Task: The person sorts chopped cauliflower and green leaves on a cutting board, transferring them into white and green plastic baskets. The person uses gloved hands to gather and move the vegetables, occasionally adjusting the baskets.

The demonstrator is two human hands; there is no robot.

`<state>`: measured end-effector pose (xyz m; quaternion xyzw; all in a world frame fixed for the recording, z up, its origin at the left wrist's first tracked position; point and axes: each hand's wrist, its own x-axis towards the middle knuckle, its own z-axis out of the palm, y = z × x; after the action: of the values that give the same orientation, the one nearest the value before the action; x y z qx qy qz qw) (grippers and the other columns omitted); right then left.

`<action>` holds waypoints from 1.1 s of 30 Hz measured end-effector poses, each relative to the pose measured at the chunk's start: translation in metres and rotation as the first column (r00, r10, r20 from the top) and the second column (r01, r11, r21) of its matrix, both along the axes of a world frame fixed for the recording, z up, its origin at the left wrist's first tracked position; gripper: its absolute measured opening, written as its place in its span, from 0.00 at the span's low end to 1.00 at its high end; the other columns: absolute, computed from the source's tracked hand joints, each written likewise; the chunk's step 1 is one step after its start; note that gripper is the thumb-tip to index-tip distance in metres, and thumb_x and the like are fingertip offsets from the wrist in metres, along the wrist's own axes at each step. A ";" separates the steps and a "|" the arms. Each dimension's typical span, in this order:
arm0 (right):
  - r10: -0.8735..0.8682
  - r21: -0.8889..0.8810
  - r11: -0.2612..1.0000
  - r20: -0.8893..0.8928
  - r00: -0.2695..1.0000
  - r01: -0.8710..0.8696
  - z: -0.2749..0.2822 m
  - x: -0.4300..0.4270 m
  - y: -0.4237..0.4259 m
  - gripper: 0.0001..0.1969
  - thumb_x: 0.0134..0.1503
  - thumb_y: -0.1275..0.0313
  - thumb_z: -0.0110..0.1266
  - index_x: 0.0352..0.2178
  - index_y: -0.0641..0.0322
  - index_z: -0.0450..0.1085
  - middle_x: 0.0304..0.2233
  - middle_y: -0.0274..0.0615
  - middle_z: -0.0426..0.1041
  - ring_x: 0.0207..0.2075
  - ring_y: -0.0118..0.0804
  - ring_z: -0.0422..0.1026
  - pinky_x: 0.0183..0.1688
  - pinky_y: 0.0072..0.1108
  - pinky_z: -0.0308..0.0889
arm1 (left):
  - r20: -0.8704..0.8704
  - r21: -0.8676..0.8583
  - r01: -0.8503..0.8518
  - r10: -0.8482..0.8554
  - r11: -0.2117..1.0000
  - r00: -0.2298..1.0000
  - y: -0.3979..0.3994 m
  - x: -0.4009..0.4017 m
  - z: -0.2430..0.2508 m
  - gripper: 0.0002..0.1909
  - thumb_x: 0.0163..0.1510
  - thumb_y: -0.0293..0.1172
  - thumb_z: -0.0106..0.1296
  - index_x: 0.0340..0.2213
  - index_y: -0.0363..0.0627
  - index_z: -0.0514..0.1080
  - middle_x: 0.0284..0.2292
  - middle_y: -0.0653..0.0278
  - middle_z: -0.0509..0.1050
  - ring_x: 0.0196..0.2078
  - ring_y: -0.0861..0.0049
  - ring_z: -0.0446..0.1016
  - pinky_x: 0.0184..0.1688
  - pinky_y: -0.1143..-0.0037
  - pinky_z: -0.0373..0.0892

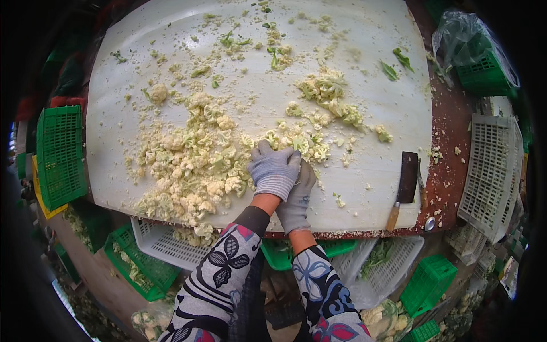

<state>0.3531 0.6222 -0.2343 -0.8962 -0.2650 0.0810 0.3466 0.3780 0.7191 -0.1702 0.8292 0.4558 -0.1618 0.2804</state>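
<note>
Both my hands wear grey knit gloves and meet over the near middle of the white table top. My left hand (274,171) lies palm down against the cut cauliflower florets (301,141), its thumb side over my right hand. Partly covered by it, my right hand (299,199) has curled fingers; whether either hand grips a floret is hidden. To the left of them spreads a large heap of cauliflower florets (183,158), reaching the near edge. A smaller cluster of cauliflower pieces (329,92) lies farther off to the right.
A cleaver (408,177) with a wooden handle lies at the right, beside a narrow knife (422,188). Below the near edge are a white plastic crate (171,246) and a green crate (280,255). Another green crate (62,156) stands left; a white crate (489,175) stands right.
</note>
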 end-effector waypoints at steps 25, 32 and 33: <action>-0.302 -0.523 0.830 -0.127 0.945 0.195 0.061 0.172 -0.075 0.63 0.35 0.65 0.76 0.68 0.45 0.41 0.66 0.58 0.44 0.62 0.64 0.53 0.63 0.42 0.57 | 0.313 0.166 0.087 -0.136 0.982 0.940 0.093 -0.038 0.037 0.49 0.43 0.51 0.68 0.63 0.52 0.58 0.62 0.40 0.54 0.66 0.47 0.54 0.66 0.61 0.56; -0.082 -0.576 0.816 -0.193 0.978 -0.046 0.021 0.264 0.003 0.62 0.36 0.70 0.72 0.68 0.35 0.38 0.68 0.53 0.42 0.63 0.65 0.53 0.62 0.39 0.61 | 0.074 -0.041 0.339 -0.335 0.940 0.939 0.062 0.190 -0.008 0.50 0.37 0.43 0.68 0.62 0.58 0.57 0.64 0.43 0.51 0.64 0.46 0.56 0.61 0.59 0.64; -0.013 -0.501 0.862 -0.166 0.986 -0.073 0.013 0.265 0.017 0.58 0.38 0.71 0.70 0.68 0.38 0.42 0.67 0.52 0.45 0.63 0.65 0.53 0.62 0.39 0.62 | 0.132 -0.051 0.350 -0.341 0.936 0.931 0.058 0.194 -0.016 0.48 0.37 0.41 0.68 0.61 0.56 0.59 0.62 0.44 0.55 0.63 0.48 0.59 0.59 0.60 0.66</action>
<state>0.6185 0.6389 -0.2209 -0.9415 -0.2193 0.2264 0.1191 0.5717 0.7767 -0.1861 0.8937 0.2789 -0.1746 0.3050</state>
